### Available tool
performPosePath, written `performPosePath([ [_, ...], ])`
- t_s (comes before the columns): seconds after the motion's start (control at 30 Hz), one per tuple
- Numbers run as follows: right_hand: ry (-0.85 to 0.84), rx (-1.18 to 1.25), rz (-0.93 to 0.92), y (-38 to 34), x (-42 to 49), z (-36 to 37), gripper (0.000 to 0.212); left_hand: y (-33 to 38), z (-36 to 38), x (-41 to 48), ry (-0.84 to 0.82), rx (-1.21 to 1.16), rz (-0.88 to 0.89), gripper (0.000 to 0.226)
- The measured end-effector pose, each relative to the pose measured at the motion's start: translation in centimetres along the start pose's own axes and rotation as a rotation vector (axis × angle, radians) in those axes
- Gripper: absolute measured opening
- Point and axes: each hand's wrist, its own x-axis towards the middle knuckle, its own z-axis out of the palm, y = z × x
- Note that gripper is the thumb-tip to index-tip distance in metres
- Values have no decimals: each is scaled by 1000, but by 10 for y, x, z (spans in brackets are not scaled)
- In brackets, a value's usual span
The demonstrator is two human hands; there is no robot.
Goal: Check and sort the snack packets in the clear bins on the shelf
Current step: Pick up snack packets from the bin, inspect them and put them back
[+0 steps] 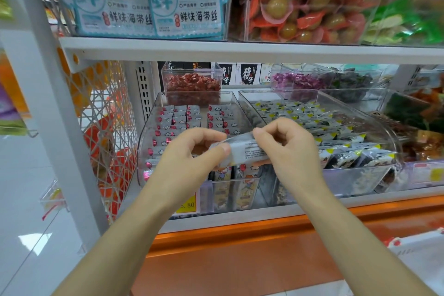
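A small silvery-white snack packet (242,150) with printed text is held between both hands, just above the front of the left clear bin (146,132). My left hand (192,151) pinches its left end with thumb and fingers. My right hand (286,144) pinches its right end. The left bin holds rows of grey packets with red dots (177,120). Beside it, the right clear bin (394,142) holds several black-and-silver packets with yellow corners (312,122).
A small clear box of red sweets (192,84) sits behind the left bin. Purple and dark sweets fill bins at the back right (298,80). The upper shelf (240,51) carries seaweed packs and orange egg packets. A white wire side panel (105,113) closes the left. An orange ledge (240,238) runs below.
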Motion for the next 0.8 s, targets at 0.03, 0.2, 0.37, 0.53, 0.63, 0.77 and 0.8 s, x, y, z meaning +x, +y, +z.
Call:
performPosePath([
  [0.03, -13, 1, -16, 0, -1, 0, 22, 0, 2, 0, 24, -24, -5, 9],
  [0.2, -42, 44, -12, 0, -2, 2, 19, -1, 5, 6, 115, -112, -51, 12],
  [0.37, -80, 53, -22, -1, -4, 4, 16, -4, 5, 9, 181, -76, -70, 22],
  [0.53, -302, 292, 31, -2, 2, -7, 28, -5, 2, 16, 261, -168, -156, 27],
  [0.63, -267, 292, 33, 0, 6, -12, 32, -5, 4, 18, 240, -181, -115, 25],
  [0.77, -29, 375, 130, 7, 11, -15, 9, -15, 3, 22, 230, 361, 176, 20],
  [0.8, 2, 370, 143, 9, 12, -16, 5, -20, 3, 25, 214, 552, 225, 24],
])
